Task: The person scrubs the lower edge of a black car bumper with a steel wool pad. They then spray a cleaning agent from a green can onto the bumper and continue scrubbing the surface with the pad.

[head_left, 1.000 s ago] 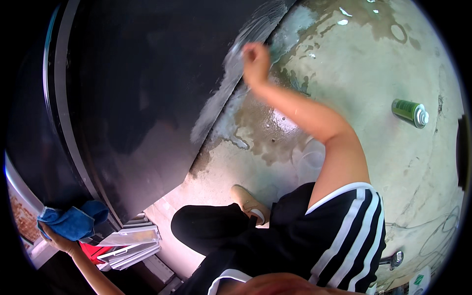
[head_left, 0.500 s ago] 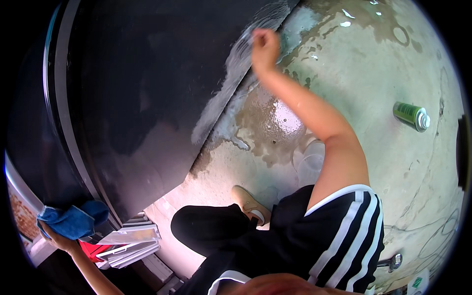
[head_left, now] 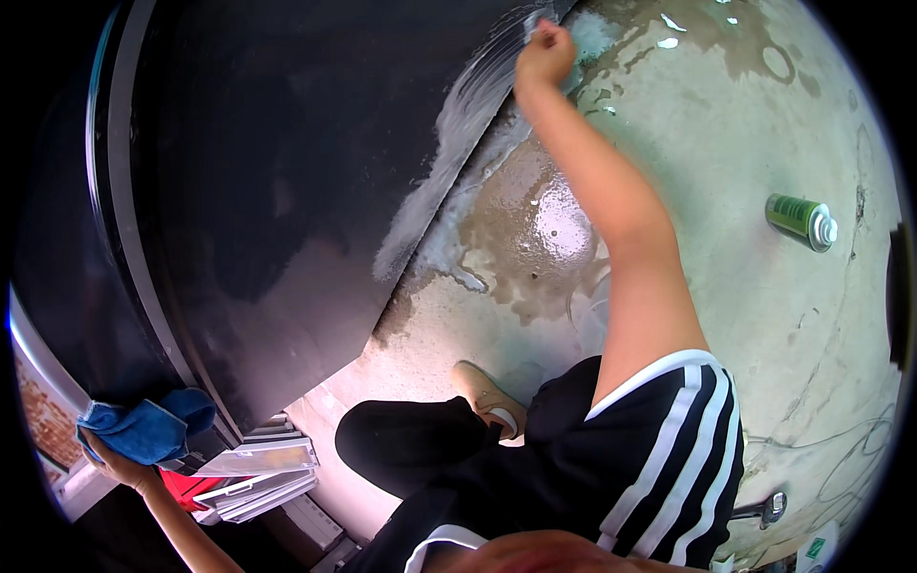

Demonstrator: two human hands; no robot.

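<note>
My left hand point(head_left: 115, 466) is closed around a blue cloth point(head_left: 143, 430) beside the pale frame at the lower left. At the top, my right hand point(head_left: 547, 59) is closed and presses near the lower edge of a glossy black panel point(head_left: 287, 162), which looks like a car door. A whitish bit shows by its fingertips, but what it holds I cannot make out. White foam point(head_left: 435, 196) lies smeared in streaks along that edge, and my right hand is at the far end of the streaks.
Below the panel edge the concrete floor has a wet patch point(head_left: 506, 224). A clear plastic container point(head_left: 594, 310) stands partly behind my right arm. A green spray can point(head_left: 800, 222) lies at the right. A metal tool point(head_left: 772, 509) is at the lower right, and stacked papers point(head_left: 263, 482) sit below the panel.
My right hand has slid up and to the right along the panel edge, towards the far end of the foam. My left hand with the blue cloth has barely moved.
</note>
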